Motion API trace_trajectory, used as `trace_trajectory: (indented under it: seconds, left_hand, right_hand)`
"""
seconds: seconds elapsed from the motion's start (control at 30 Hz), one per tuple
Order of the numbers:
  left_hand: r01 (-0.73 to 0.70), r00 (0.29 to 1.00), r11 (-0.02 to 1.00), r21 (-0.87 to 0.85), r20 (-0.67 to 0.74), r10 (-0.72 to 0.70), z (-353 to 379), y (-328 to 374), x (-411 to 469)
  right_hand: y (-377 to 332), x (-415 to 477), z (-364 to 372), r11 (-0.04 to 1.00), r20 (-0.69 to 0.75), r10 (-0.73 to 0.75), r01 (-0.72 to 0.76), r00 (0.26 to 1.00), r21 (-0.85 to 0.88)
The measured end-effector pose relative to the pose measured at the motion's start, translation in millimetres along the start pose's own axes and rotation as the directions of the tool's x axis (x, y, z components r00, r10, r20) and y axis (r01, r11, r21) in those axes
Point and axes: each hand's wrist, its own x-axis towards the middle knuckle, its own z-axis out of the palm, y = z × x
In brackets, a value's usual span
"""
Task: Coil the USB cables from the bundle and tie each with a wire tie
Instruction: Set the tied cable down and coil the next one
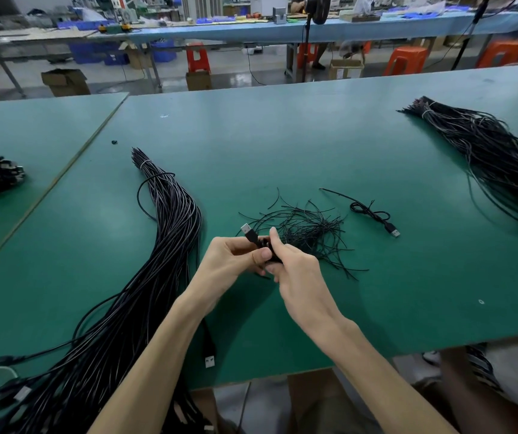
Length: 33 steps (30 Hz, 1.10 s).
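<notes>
A factory assembly hall: long green workbenches [282,136], plastic stools [405,60], blue parts bins [85,53].

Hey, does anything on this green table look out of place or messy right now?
One loose cable lies alone right of the wire tie pile, slackly looped with a long tail trailing out, not a tidy coil. The big bundle spills over the table edge at its near end. Left hand and right hand grip a coiled cable.

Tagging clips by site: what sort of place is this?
Probably a factory assembly or packing floor: long green workbench, tied bundles of black USB cables, and more benches behind with blue bins and orange stools.
</notes>
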Motion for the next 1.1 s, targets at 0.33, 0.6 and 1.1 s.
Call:
trace_trajectory:
  seconds: [0.33,0.6,1.1]
  left_hand:
    - [-0.111,0.992,0.993,0.029,0.06,0.109,2.5,3.2,0.4]
    - [-0.143,0.989,0.983,-0.118,-0.063,0.137,-4.6,2.9,3.1]
    - [-0.102,0.988,0.984,-0.147,-0.133,0.082,-7.8,1.5,5.2]
  right_hand:
    - [0.2,0.3,-0.3,0.991,0.022,0.106,-0.107,0.994,0.08]
    - [-12.2,-0.9,3.5,0.943,-0.145,0.029,0.021,0.989,0.333]
    - [-19.2,-4.3,11.1,0.986,-0.182,-0.027,0.057,0.983,0.159]
